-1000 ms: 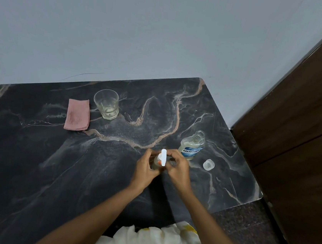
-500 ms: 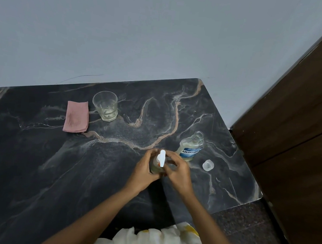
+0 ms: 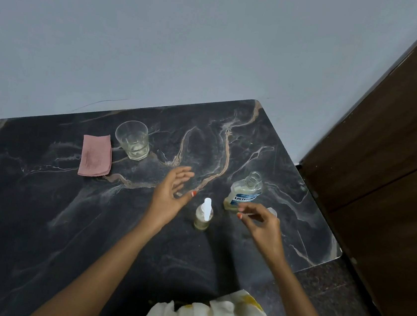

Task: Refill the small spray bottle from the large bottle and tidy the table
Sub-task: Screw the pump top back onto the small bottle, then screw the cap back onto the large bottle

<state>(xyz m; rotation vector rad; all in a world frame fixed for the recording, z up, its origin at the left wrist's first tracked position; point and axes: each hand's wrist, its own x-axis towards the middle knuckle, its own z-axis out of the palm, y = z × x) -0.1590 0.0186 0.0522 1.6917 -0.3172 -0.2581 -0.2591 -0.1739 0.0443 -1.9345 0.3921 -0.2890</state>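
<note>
A dark marble table (image 3: 39, 216) is seen. Above it the left hand (image 3: 169, 195) is spread and the right hand (image 3: 262, 223) is loosely curled; nothing is gripped by either. A pink cloth (image 3: 96, 155) is laid at the far left, and a glass (image 3: 132, 140) is stood beside it. The large bottle (image 3: 244, 191) is stood uncapped at the right. The small spray bottle (image 3: 203, 215) is stood upright between the hands, untouched. A cap (image 3: 272, 212) is half hidden behind the right hand.

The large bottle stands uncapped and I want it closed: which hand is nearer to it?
Right. The right hand hovers just in front of the large bottle, by its base. The left hand is farther off, on the other side of the small spray bottle.
</note>
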